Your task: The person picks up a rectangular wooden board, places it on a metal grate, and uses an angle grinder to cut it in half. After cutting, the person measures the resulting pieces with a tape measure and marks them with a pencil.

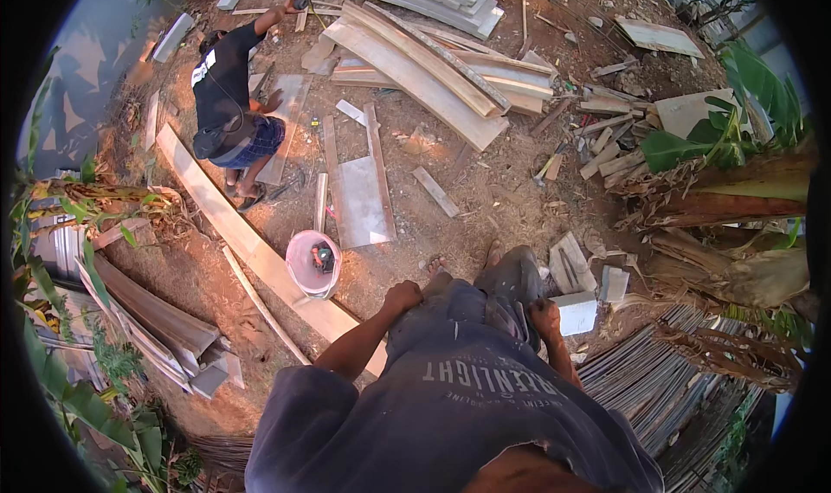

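Note:
My left hand (pixel 402 297) is closed in a fist beside my left thigh, against the dark trousers (pixel 511 281). Whether cloth or anything else is inside it is hidden. At my right thigh, my right hand (pixel 545 318) has its fingers curled in, and what they may hold cannot be made out. A pink bucket (pixel 292 266) stands ahead of my left hand, with a dark and red power tool (pixel 323 257) inside. Under and past the bucket runs a long pale plank (pixel 229 222), whose near end passes behind my left forearm.
A co-worker (pixel 227 90) crouches at the far left, one arm stretched toward stacked boards with a small dark tool (pixel 300 3). Timber boards (pixel 415 77) lie piled ahead. Scrap wood (pixel 610 138) and a white block (pixel 576 313) lie right, near thin rods (pixel 666 380) and banana plants (pixel 727 190).

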Demonstrator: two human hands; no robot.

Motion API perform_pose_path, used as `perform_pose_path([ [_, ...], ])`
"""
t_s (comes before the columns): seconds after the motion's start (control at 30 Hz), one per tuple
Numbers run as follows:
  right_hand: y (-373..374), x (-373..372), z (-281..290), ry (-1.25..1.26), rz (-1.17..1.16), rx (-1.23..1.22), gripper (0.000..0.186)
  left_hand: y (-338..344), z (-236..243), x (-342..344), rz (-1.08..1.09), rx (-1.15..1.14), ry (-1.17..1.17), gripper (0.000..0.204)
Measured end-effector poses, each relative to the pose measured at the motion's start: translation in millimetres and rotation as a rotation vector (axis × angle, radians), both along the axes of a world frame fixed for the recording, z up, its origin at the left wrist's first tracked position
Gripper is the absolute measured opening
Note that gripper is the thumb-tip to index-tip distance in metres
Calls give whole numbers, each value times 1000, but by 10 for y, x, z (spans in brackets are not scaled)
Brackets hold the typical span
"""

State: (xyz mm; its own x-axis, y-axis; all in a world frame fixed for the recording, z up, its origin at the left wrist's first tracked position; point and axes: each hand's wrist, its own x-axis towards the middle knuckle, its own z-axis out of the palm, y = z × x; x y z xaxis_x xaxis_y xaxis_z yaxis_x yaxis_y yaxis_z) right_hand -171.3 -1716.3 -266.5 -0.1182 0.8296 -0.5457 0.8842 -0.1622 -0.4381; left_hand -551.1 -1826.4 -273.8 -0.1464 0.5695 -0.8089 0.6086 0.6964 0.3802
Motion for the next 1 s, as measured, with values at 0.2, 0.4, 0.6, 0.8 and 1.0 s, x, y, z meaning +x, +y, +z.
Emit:
perform_pose_path([
  [0.2, 1384, -328, 213, 378, 18, -397, 29, 233, 56, -37, 417, 84, -226, 20],
  [0.4, 2317, -516, 356, 348, 730, -503, 26, 769, 741, 318, 773, 60, -671, 23],
  [0.6, 2502, -700, -65, 182, 933, -451, 28, 1301, 334, 1056, 259, 1, -344, 31],
  [0.8, 3321, -712, -1450, 127, 677, -279, 31, 1259, -777, 1446, 197, 308, -131, 32],
  [1.0, 4457, -365, -3599, -221, 690, -46, 37, 1403, -2232, 1355, 164, 401, 88, 34],
])
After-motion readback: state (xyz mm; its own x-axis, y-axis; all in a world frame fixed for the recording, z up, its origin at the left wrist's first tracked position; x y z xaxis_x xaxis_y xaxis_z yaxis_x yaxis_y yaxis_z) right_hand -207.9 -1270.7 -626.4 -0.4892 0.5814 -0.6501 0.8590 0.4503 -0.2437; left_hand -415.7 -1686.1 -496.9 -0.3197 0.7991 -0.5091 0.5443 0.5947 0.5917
